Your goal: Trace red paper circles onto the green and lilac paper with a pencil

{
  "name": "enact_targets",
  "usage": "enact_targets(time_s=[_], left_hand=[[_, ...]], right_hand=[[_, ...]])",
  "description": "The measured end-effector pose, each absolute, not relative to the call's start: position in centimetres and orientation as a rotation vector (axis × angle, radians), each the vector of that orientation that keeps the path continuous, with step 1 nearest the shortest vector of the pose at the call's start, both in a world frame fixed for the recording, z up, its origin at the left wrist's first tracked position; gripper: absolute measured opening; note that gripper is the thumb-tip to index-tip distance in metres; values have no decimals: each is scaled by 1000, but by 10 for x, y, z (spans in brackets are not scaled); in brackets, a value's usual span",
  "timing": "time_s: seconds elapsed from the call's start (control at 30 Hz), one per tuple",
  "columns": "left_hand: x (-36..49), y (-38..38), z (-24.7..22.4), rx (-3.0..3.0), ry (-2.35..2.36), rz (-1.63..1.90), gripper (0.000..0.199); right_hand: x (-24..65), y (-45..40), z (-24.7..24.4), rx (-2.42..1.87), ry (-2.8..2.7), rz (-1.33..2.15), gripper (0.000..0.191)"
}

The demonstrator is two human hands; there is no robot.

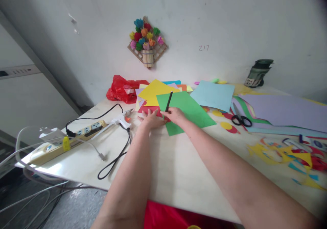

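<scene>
Green sheet (pixel 189 109) appears smooth, matt paper; pen (pixel 169 101), smooth plastic; red bag (pixel 118 89), crinkled glossy plastic; tabletop (pixel 176 174), smooth with slight sheen.

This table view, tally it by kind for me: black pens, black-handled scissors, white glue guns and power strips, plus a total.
Slim black pen: 1
Black-handled scissors: 1 pair
White glue gun: 1
Long cream power strip: 1
Total: 4

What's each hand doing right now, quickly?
Left hand: open, spread on the red paper.
Right hand: closed, holding a black pen.
</scene>
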State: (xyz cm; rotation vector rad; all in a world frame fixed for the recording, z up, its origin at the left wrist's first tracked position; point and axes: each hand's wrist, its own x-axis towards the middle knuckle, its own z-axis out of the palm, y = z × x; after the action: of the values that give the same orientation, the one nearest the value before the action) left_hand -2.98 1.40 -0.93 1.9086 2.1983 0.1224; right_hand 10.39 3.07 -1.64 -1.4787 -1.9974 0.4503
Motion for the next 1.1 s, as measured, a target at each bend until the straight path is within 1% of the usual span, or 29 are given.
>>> enact_targets(time_s=[0.33,0.67,1.1], left_hand=[[-31,13,-11,1928,2193,145,81],[-32,15,-13,1938,2187,131,85],[-30,11,-8,1919,2183,127,83]], right_hand=[[103,31,-18,-1489,-2021,434,43],[103,30,-16,-1475,-2033,432,43],[101,32,-17,-1511,-2028,415,41]])
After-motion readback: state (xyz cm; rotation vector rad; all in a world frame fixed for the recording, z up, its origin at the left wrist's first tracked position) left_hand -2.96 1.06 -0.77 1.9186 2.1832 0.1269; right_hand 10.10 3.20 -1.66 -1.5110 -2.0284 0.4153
